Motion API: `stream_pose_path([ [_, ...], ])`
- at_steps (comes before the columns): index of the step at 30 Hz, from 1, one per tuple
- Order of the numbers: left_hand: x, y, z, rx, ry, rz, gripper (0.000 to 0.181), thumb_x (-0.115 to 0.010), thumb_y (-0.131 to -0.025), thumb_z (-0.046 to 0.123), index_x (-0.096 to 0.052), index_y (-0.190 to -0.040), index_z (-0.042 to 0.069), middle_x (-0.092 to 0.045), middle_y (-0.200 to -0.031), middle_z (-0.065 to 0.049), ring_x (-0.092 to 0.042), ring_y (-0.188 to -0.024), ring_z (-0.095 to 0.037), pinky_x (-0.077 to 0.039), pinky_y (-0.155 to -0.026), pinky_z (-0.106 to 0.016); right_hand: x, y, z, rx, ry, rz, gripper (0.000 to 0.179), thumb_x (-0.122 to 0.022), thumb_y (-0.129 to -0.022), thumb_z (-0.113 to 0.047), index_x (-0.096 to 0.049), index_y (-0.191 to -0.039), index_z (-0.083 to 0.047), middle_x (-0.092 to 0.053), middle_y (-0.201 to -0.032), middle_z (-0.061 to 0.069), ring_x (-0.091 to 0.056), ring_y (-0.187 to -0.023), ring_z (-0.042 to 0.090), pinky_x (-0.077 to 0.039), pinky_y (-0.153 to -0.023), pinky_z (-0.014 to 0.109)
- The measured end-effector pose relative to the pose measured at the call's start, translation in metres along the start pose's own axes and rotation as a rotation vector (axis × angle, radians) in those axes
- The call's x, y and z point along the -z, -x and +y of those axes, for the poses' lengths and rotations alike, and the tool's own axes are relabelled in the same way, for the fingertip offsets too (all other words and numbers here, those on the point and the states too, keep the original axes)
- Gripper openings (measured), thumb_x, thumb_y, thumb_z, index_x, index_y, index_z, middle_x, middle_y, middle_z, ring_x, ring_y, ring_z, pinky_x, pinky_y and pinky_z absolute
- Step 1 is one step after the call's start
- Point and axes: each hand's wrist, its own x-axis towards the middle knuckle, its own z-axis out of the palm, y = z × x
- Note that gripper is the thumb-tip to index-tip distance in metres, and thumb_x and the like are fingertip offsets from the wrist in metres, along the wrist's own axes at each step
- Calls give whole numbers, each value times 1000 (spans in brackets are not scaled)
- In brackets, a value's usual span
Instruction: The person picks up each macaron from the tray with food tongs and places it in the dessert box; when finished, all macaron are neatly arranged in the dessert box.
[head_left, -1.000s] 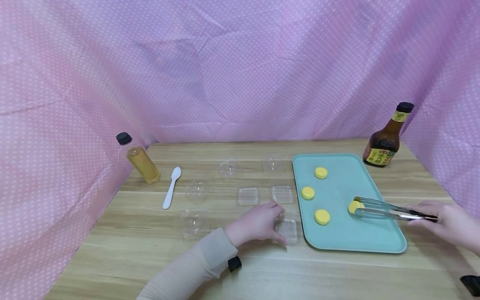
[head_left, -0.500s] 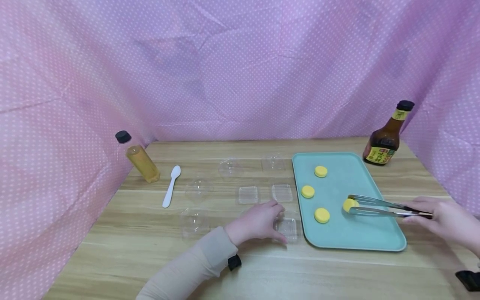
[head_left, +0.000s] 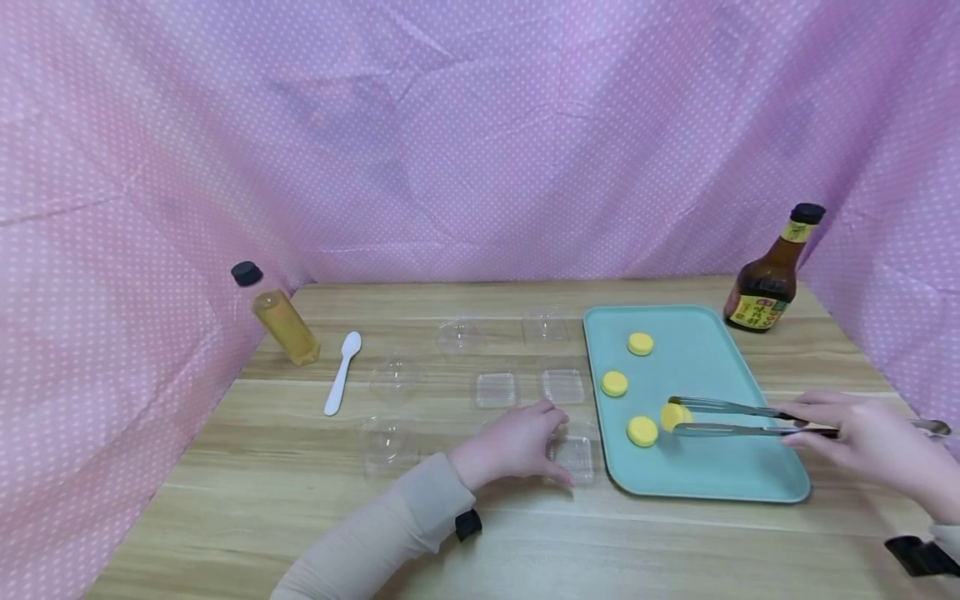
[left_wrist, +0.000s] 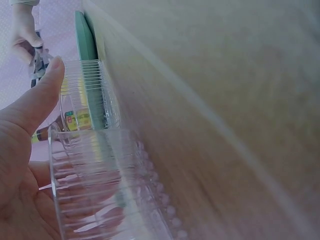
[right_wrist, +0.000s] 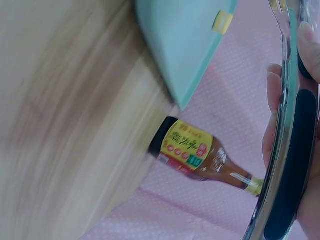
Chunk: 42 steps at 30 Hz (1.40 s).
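My left hand [head_left: 513,446] is around a clear plastic box [head_left: 576,460] at the tray's left side. In the left wrist view its thumb lies along one side of the ribbed box [left_wrist: 90,175], with other fingers showing through the wall. My right hand [head_left: 862,433] grips metal tongs [head_left: 738,430] with dark handle grips [right_wrist: 295,165]. Between the tong tips is a yellow macaron [head_left: 674,417], over the teal tray [head_left: 720,475]. Three more macarons lie on the tray, the nearest macaron [head_left: 642,431] just left of the tips.
Behind the left hand sit two more clear boxes [head_left: 496,390], with several clear domed lids [head_left: 390,442] to the left and back. A white spoon [head_left: 343,373] and a bottle of yellow liquid [head_left: 287,325] are farther left. A brown sauce bottle [head_left: 763,287] stands beyond the tray's right edge.
My right hand and the tongs have moved left over the tray, carrying the macaron from near its right side toward the other macarons. The left hand has stayed at the box.
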Motion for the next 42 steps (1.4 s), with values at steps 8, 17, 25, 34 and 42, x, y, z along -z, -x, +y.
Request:
stream_pose_path([
  [8,-1,0,0,2,-10,1,81,-78,-67,56,-54,-128,8,-58,-112,0,-56,-92,-9,-50,-85,-22,-5,-10,-14,17,-74,-23,38,-79,-66,-38,-74,-95,-14,-64,-80,-3,-45,-65,-11,-33,-48,7],
  [17,-1,0,-1,8,4,-3,81,-77,-68,56,-53,-129,8,-58,-112,1,-55,-89,-8,-50,-83,-21,-12,-20,-23,56,-77,-11,40,-68,-76,-49,-74,-96,-15,-66,-81,-2,-53,-66,-7,-37,-50,6],
  [25,-1,0,-1,8,16,2,81,-77,-67,56,-53,-129,8,-58,-112,1,-55,-92,-8,-50,-84,-21,-19,-28,-32,84,-107,-20,37,-73,-75,-42,-73,-97,-13,-66,-82,-6,-54,-66,-6,-39,-53,6],
  [34,-1,1,-1,4,30,1,82,-78,-66,55,-54,-128,8,-58,-110,1,-55,-90,-8,-50,-82,-21,-28,-40,-42,112,-120,-46,33,-76,-75,-37,-73,-97,-12,-65,-82,-6,-50,-66,-8,-39,-53,7],
  [42,-1,0,-2,-4,31,7,81,-78,-66,56,-54,-127,9,-58,-107,2,-53,-86,-6,-49,-79,-19,-39,-49,-53,113,-161,-100,41,-85,-61,-14,-73,-100,-15,-66,-84,-7,-50,-68,-8,-39,-55,7],
])
